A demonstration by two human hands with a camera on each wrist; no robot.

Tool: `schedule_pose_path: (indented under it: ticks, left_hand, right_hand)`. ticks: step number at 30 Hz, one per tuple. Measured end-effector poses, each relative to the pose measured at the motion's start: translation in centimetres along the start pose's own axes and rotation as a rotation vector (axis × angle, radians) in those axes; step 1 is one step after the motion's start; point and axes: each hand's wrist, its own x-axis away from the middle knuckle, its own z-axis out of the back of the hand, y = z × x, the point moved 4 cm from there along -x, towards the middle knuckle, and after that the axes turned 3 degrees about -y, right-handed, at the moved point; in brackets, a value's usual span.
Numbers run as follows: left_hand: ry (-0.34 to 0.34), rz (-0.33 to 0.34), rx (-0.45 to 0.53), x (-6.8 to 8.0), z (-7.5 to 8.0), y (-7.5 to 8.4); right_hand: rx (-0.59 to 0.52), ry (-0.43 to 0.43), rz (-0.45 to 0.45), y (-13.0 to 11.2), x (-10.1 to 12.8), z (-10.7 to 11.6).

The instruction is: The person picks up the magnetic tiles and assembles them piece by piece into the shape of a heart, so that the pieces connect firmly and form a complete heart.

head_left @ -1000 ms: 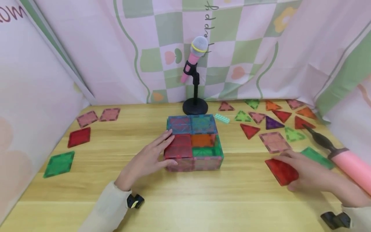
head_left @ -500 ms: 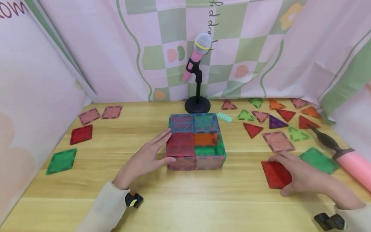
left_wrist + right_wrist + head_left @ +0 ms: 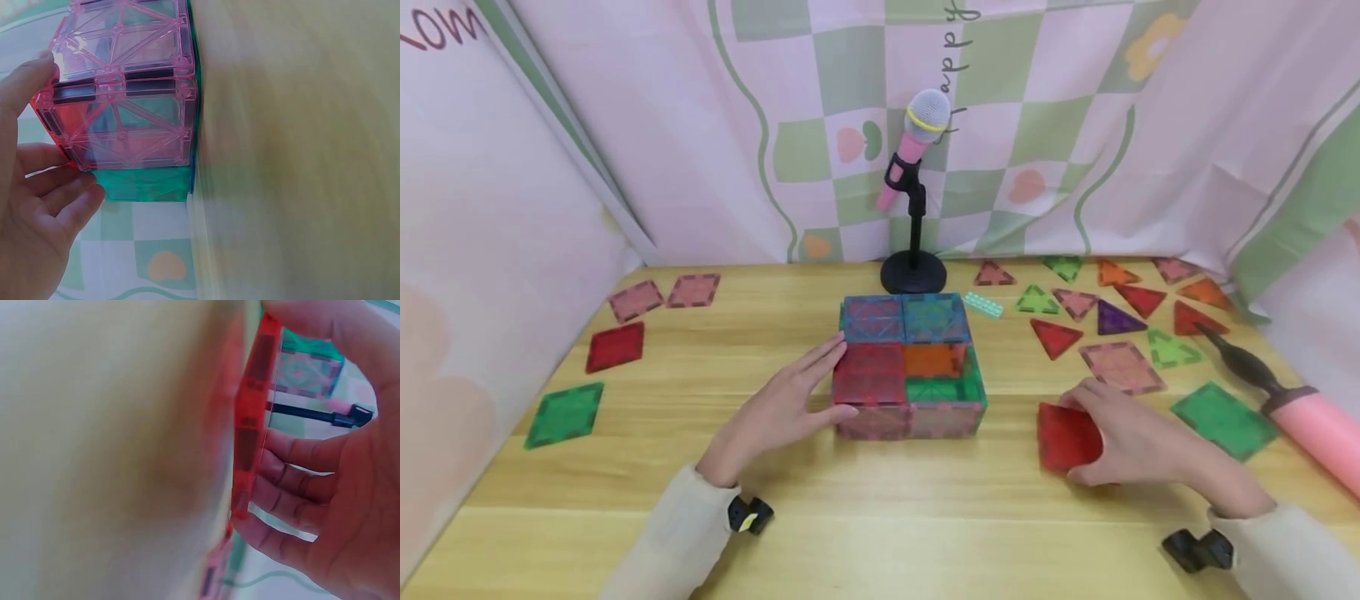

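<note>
A low box of see-through magnetic tiles (image 3: 947, 420) stands mid-table. Blue tiles top its rear half and a red tile (image 3: 869, 374) its front left; the front right is uncovered, showing orange and green walls inside. My left hand (image 3: 778, 421) rests against the box's left side, fingers nearly straight, thumb at the front upper edge. In the left wrist view, its fingertips touch the pink and green walls (image 3: 144, 184). To the right of the box, my right hand (image 3: 1138, 437) grips a red square magnetic tile (image 3: 1066, 437) by its edges, tilted close over the table.
Triangular tiles lie at the back right, including a purple triangle (image 3: 1120, 317). Beside the right hand are a pink square (image 3: 1122, 367), a green square (image 3: 1223, 419) and a pink pump-like tool (image 3: 1318, 429). A toy microphone (image 3: 914, 179) stands behind the box. Square tiles (image 3: 615, 347) lie left.
My right hand has moved left toward the box with the red tile. The left fingers have drawn back slightly from the box's red top tile to its left edge.
</note>
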Motion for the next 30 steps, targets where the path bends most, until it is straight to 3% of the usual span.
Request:
schedule_pose_path:
  ticks: [8,13,21,30]
  left_hand:
    - [-0.01,0.017,-0.014,0.0,-0.1,-0.2]
    - [-0.012,0.016,-0.009,-0.1,-0.2,-0.2]
    - [-0.014,0.009,-0.002,-0.2,-0.4,-0.1]
    - [-0.006,0.025,-0.015,-0.2,-0.2,-0.1]
  right_hand:
    - [0.005,0.124,0.107,-3.3,-3.0,4.2]
    - [-0.044,0.119,0.178,-6.1,-5.6,5.9]
    - [-0.058,0.077,0.253,-9.9,-9.4,5.2]
    - [-0.077,0.068,0.298,-11.3,-10.5,4.6]
